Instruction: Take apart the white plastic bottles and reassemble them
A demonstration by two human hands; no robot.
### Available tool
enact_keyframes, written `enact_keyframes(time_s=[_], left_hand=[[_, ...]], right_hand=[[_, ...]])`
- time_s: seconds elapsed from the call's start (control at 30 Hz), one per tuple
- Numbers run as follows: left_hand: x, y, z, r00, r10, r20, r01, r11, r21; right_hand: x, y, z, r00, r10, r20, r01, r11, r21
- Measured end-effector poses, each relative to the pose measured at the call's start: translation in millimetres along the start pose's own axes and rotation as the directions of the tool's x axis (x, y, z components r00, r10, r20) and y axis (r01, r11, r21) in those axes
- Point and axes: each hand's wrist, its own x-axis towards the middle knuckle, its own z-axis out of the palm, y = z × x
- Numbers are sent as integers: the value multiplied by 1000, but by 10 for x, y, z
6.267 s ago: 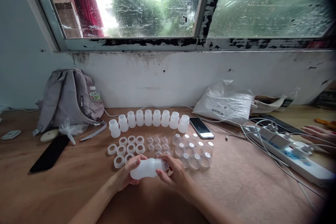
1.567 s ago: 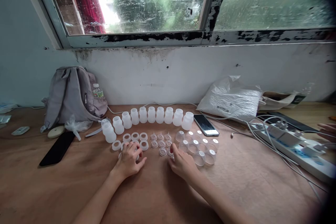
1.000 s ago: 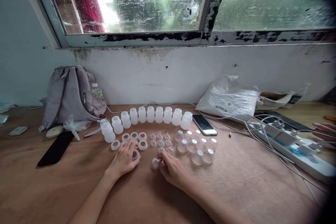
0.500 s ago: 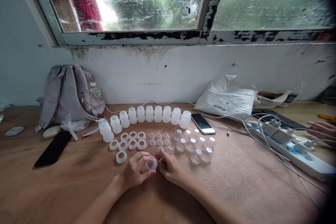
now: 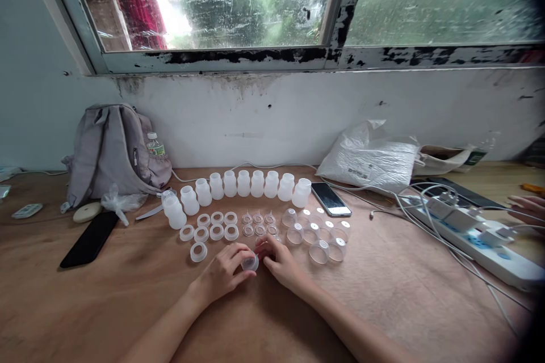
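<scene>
On the left of the table [image 5: 63,312] we see a flat black object [image 5: 89,240], with a round cream disc [image 5: 87,212] just beside its far end. Behind them a grey backpack [image 5: 108,153] leans by the wall, a drinks bottle [image 5: 155,146] in its side pocket. Next, frosted bottles [image 5: 230,184] stand in an arc, and nearer to us translucent collars [image 5: 198,260] lie in loose rows. Our left grip [image 5: 219,273] is closed around one more collar, the held collar [image 5: 251,266], which sits between our two hands. Our right grip [image 5: 276,261] is curled close beside it; we cannot tell whether its fingertips pinch anything. Beyond the hands lie clear teats [image 5: 258,219], then to the right a cluster of clear domed caps [image 5: 319,252]. Further right are a smartphone [image 5: 331,199], a white plastic package [image 5: 370,159], a power strip [image 5: 506,266] with chargers plugged in and, at the edge, another person's hand [image 5: 529,209].
</scene>
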Motion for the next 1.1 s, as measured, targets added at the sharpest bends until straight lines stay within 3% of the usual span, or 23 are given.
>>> enact_keyframes(time_s=[0.37,1.1], left_hand=[[22,24,14,992,-50,119,53,998,-21],[19,10,29,992,-77,105,87,992,-93]], right_hand=[[7,-26,9,1000,2,-11,-2,999,-34],[-2,-17,17,1000,-22,-16,21,997,-77]])
